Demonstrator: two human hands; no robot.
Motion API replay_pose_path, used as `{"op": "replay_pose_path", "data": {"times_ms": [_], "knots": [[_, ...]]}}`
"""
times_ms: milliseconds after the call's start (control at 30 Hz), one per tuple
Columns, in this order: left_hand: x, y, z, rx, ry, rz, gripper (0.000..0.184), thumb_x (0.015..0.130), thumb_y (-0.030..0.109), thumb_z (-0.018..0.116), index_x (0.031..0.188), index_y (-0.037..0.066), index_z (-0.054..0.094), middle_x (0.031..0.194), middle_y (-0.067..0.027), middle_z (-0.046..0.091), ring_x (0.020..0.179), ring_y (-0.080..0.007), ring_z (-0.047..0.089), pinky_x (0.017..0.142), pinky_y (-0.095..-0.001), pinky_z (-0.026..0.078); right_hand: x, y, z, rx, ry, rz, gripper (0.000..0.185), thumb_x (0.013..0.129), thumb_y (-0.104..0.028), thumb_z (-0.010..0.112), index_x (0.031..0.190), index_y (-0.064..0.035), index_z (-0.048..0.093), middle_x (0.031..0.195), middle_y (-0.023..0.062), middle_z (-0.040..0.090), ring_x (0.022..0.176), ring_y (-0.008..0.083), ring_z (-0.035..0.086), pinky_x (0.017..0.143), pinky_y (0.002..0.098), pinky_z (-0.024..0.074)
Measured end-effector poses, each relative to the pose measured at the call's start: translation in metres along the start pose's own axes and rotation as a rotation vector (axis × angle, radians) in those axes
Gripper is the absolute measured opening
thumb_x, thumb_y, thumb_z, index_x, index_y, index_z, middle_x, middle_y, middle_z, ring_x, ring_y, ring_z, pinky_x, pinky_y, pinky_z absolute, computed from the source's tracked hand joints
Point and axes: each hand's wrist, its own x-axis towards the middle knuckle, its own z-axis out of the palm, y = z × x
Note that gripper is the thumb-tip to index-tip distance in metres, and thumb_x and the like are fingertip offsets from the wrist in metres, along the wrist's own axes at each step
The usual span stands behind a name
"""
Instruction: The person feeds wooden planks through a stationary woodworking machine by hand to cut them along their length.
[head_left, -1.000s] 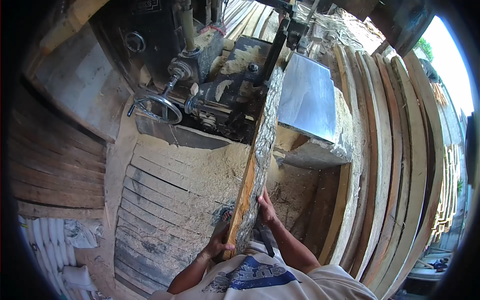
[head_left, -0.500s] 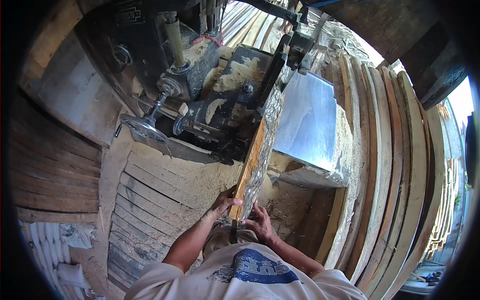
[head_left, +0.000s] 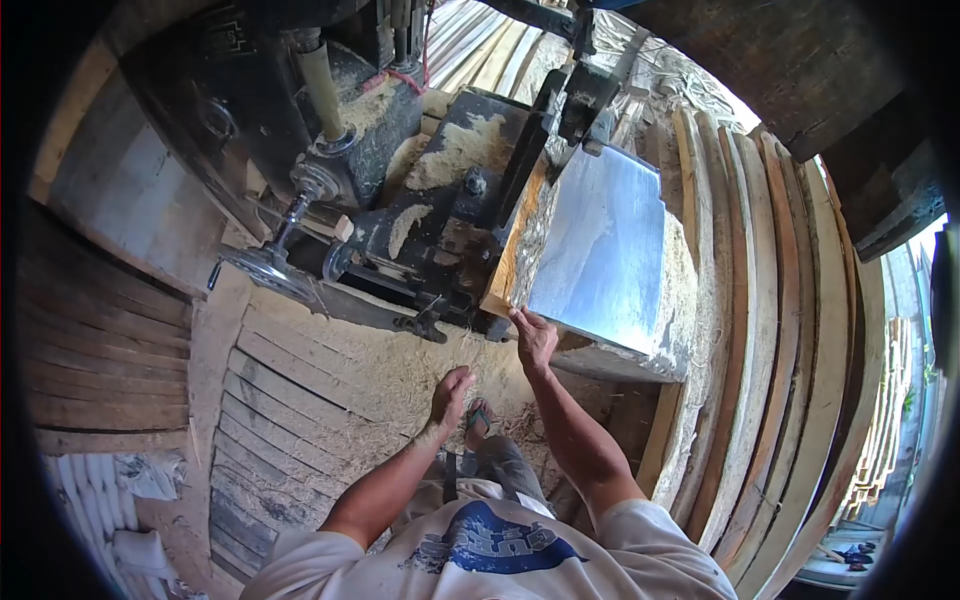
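Observation:
A rough wooden board with bark along one side stands on edge against the machine's black fence. It lies at the left side of the shiny metal table. My right hand reaches forward with curled fingers, thumb and fingertips at the board's near end. Lower and to the left, my left hand is off the board, its fingers stretched out and holding nothing. The board's far end is hidden among the dark guard parts.
A handwheel juts out at the left of the sawdust-covered machine. Long planks are stacked along the right. Slatted boards covered in sawdust lie underfoot at the left. My sandalled foot shows below my hands.
The board has moved forward, away from my body, further along the fence. My left hand has let go of it, while my right hand has reached forward with its near end.

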Motion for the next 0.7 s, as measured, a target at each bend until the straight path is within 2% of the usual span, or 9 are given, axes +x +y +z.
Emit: {"op": "replay_pose_path", "data": {"times_ms": [67,100,200,267,333,400,467,600,700], "knots": [[-0.018,-0.015,0.002,0.031,-0.163,-0.029,0.060,0.092,0.038,0.063,0.134,-0.004,0.053,0.126,-0.0153,0.063,0.117,-0.0222,0.059,0.102,-0.0330,0.043,0.026,0.010,0.003,0.266,-0.134,-0.002,0.053,0.089,-0.031,0.074,0.128,0.0037,0.061,0.120,0.0148,0.070,0.106,0.0128,0.062,0.099,0.0258,0.0429],[-0.026,-0.029,0.002,0.047,-0.245,-0.044,0.063,0.091,0.039,0.064,0.136,-0.004,0.052,0.128,-0.0167,0.062,0.118,-0.0231,0.060,0.102,-0.0333,0.044,0.032,0.014,-0.001,0.445,-0.327,-0.079,0.065,0.093,-0.030,0.069,0.143,0.0051,0.046,0.138,0.0164,0.058,0.123,0.0189,0.055,0.109,0.0308,0.0356],[-0.044,-0.076,0.007,0.210,-0.385,-0.015,0.062,0.090,0.042,0.065,0.132,-0.003,0.054,0.126,-0.0174,0.064,0.113,-0.0261,0.063,0.098,-0.0343,0.047,0.000,0.029,0.010,0.847,-0.667,0.322,0.072,0.096,-0.032,0.064,0.150,0.0041,0.032,0.149,0.0160,0.046,0.135,0.0265,0.046,0.114,0.0383,0.0319],[-0.064,-0.069,-0.004,0.498,-0.492,0.097,0.060,0.087,0.046,0.067,0.126,0.000,0.060,0.122,-0.0162,0.066,0.109,-0.0274,0.065,0.094,-0.0359,0.049,-0.052,0.055,0.032,0.789,-0.892,0.409,0.076,0.097,-0.035,0.061,0.153,0.0011,0.025,0.154,0.0146,0.039,0.140,0.0326,0.040,0.115,0.0438,0.0309],[-0.077,-0.083,-0.035,0.623,-0.613,0.130,0.059,0.085,0.048,0.069,0.123,0.003,0.063,0.118,-0.0144,0.068,0.108,-0.0262,0.066,0.092,-0.0362,0.050,-0.113,0.095,0.054,0.757,-0.959,0.540,0.072,0.098,-0.036,0.059,0.152,0.0010,0.029,0.154,0.0143,0.040,0.141,0.0317,0.039,0.116,0.0441,0.0297],[-0.118,-0.047,-0.068,0.653,-0.547,-0.128,0.054,0.084,0.047,0.069,0.121,0.007,0.066,0.113,-0.0128,0.070,0.105,-0.0241,0.067,0.088,-0.0366,0.051,-0.166,0.121,0.054,0.687,-1.036,0.630,0.071,0.098,-0.038,0.059,0.151,-0.0004,0.031,0.153,0.0147,0.041,0.140,0.0310,0.040,0.116,0.0442,0.0300],[-0.134,-0.134,-0.123,0.612,-0.296,-0.118,0.049,0.085,0.048,0.067,0.112,0.008,0.070,0.103,-0.0128,0.073,0.100,-0.0237,0.069,0.084,-0.0371,0.051,-0.202,0.136,0.044,0.635,-1.053,0.715,0.069,0.097,-0.038,0.060,0.150,-0.0017,0.035,0.151,0.0139,0.044,0.139,0.0301,0.042,0.116,0.0445,0.0316],[-0.196,-0.180,-0.233,0.680,-0.117,-0.375,0.056,0.081,0.056,0.066,0.098,0.003,0.075,0.099,-0.0177,0.073,0.096,-0.0259,0.070,0.085,-0.0363,0.051,-0.223,0.174,0.012,0.566,-0.988,0.724,0.070,0.095,-0.037,0.064,0.147,0.0017,0.038,0.146,0.0155,0.050,0.135,0.0318,0.048,0.112,0.0449,0.0368],[-0.236,-0.233,-0.310,0.862,0.010,-0.636,0.063,0.078,0.061,0.066,0.099,0.002,0.075,0.104,-0.0184,0.073,0.098,-0.0275,0.069,0.087,-0.0375,0.050,-0.223,0.188,-0.025,0.518,-0.880,0.685,0.063,0.094,-0.035,0.067,0.141,0.0017,0.047,0.137,0.0155,0.057,0.126,0.0308,0.056,0.105,0.0435,0.0442]]}}
